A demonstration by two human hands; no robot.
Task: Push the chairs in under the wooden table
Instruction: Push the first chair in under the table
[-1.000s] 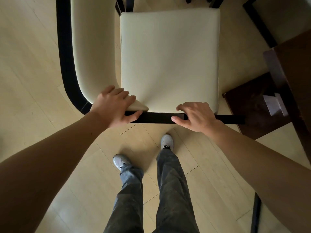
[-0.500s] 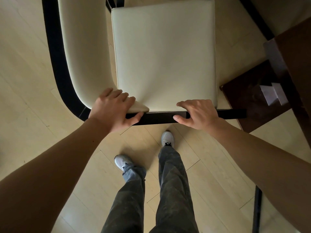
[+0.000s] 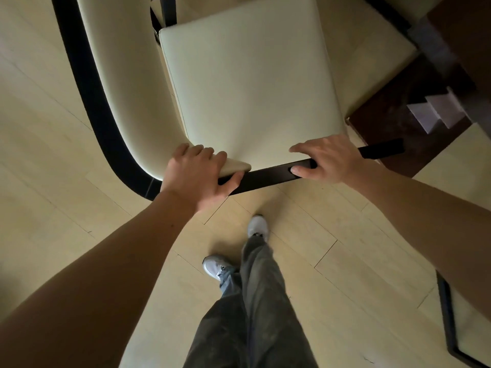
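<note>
A chair with a cream seat [image 3: 249, 83] and a black top rail [image 3: 268, 177] stands right in front of me, seen from above. My left hand [image 3: 196, 179] grips the left end of the rail, thumb under it. My right hand [image 3: 326, 160] holds the rail further right, fingers over the top. The dark wooden table [image 3: 457, 35] fills the upper right corner, its square foot [image 3: 393, 123] just right of the chair.
A curved cream panel with a black rim [image 3: 87, 83] runs along the chair's left side. Pale blocks [image 3: 435, 110] lie by the table foot. A black frame [image 3: 449, 322] sits at the lower right. My legs and white shoes [image 3: 257, 225] stand on pale wood flooring.
The chair has turned slightly, its rail now slanting up to the right. Both hands keep their grip. My right foot has stepped ahead of the left.
</note>
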